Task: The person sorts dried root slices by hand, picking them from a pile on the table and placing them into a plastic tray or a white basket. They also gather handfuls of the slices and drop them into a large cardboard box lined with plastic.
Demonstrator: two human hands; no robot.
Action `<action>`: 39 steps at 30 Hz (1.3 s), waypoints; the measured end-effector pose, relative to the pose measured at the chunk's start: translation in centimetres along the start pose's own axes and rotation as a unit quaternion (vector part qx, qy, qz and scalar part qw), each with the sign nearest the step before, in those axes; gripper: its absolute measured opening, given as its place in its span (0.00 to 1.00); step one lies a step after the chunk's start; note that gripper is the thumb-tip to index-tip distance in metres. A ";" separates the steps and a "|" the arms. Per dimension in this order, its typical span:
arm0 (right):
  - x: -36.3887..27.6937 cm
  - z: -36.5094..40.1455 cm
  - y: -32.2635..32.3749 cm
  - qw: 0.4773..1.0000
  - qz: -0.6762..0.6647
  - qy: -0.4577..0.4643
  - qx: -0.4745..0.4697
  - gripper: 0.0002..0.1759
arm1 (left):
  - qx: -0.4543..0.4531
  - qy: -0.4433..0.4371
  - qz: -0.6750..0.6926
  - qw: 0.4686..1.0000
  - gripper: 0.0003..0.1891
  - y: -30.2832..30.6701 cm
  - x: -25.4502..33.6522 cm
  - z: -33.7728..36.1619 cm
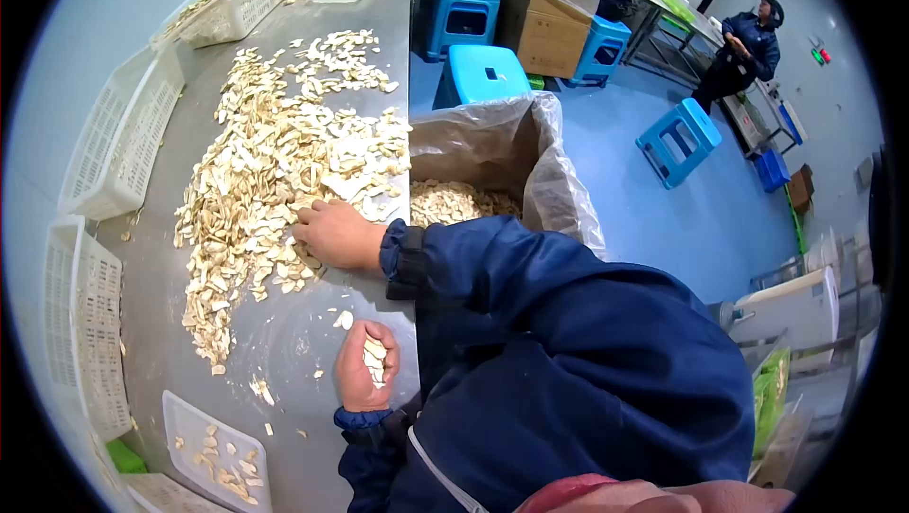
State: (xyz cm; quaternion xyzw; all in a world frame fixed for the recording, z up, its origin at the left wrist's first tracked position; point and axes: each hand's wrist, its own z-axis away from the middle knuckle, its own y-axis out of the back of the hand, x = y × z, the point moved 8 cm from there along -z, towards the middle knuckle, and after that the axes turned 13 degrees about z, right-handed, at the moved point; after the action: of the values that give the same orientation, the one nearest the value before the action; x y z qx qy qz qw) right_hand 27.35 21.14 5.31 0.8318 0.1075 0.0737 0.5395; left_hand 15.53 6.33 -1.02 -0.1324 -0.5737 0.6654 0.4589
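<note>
A broad heap of pale, dried-looking slices (275,153) lies spread over the metal table (312,333). My right hand (339,234) rests palm down at the near side of the heap, its fingers bent among the slices. Whatever is under those fingertips is hidden. Below it, close to the table edge, my left hand (365,366) is cupped round a small bunch of slices (375,360). A few loose slices (343,320) lie just beyond the left hand.
White perforated baskets (95,324) line the table's far side. A shallow tray (175,409) holds some slices. Beside the table stands a plastic-lined box (559,148) with slices inside. Blue stools (488,72) stand on the floor, and a co-worker (748,49) is further back.
</note>
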 end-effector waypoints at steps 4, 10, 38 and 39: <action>0.1 0.2 0.5 0.999 -0.029 0.038 0.008 0.08 | 0.032 -0.007 -0.015 0.999 0.17 0.4 0.2 0.2; 4.1 2.8 0.8 0.978 -0.179 -0.073 -0.081 0.17 | 0.018 0.022 -0.033 0.999 0.17 -0.7 0.5 0.4; -1.8 0.7 1.2 0.983 -0.136 0.083 -0.095 0.14 | -0.069 0.017 -0.009 0.997 0.18 -1.1 0.4 0.2; -1.7 1.1 1.8 0.979 -0.149 0.096 -0.100 0.13 | -0.075 0.019 -0.009 0.997 0.18 -0.8 0.2 0.0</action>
State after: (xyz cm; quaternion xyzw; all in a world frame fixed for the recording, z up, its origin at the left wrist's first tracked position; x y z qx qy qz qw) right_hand 26.14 18.96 6.50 0.7373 0.2735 0.0827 0.6121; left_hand 15.77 6.40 -0.19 -0.1739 -0.6146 0.6136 0.4643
